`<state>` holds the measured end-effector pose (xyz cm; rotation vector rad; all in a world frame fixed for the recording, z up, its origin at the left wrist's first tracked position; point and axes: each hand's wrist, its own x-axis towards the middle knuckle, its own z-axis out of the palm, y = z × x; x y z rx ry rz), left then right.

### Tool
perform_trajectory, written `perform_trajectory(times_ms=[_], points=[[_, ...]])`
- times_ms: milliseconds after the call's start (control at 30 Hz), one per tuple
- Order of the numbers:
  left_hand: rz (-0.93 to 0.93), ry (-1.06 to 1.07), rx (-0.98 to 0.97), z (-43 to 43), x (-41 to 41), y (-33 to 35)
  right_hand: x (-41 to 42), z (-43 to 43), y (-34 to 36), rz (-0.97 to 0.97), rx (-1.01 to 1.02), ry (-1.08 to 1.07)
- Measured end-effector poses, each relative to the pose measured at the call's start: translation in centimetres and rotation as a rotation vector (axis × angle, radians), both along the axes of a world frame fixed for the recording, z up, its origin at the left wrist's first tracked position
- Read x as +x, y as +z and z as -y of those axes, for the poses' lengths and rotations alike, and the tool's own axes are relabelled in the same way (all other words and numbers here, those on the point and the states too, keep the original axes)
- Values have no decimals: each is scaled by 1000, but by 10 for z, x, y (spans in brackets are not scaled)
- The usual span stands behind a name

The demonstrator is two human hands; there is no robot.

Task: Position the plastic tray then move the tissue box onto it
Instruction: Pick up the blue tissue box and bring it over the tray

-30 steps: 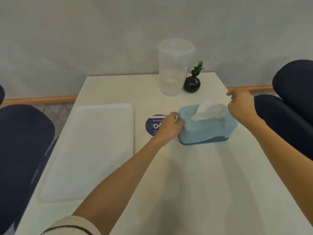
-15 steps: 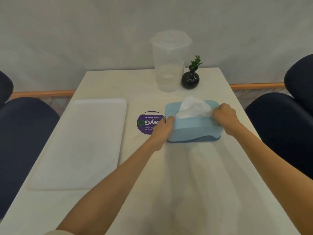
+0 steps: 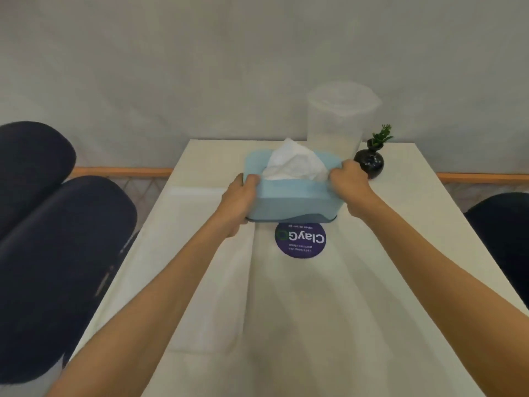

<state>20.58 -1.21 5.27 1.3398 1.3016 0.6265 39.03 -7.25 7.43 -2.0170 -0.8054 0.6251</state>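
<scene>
A light blue tissue box [image 3: 292,199] with white tissue sticking out of its top is held between both hands, raised a little off the white table [image 3: 386,282]. My left hand [image 3: 237,202] grips its left end and my right hand [image 3: 349,184] grips its right end. The box hangs just beyond a round purple sticker [image 3: 300,239]. The white plastic tray [image 3: 223,296] lies flat on the left half of the table, partly hidden under my left forearm. The box's left end is about level with the tray's right edge.
A tall clear plastic container [image 3: 340,118] stands at the table's far edge, with a small black vase [image 3: 370,164] holding a green sprig to its right. Dark padded chairs stand on the left [image 3: 57,239] and right [image 3: 503,224]. A grey wall lies behind.
My right hand closed on the box's right end. Both hands have lifted the box and carried it left, past the purple sticker toward the tray. The view has turned left.
</scene>
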Motion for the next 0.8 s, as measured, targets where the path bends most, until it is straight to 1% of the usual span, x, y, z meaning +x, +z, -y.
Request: perform_trajectory(times_ms=[200, 400, 533, 633, 800], points=[[7, 62, 56, -98, -60, 18, -56, -95, 20, 51, 71, 71], [-28, 79, -8, -191, -99, 5, -103, -177, -9, -16, 56, 62], [-12, 36, -105, -228, -108, -25, -115, -215, -37, -35, -27, 43], [-15, 33, -129, -250, -110, -43, -117, -235, -53, -35, -70, 27], [-3, 21, -195, -277, -111, -62, -117, -261, -69, -19, -80, 6]])
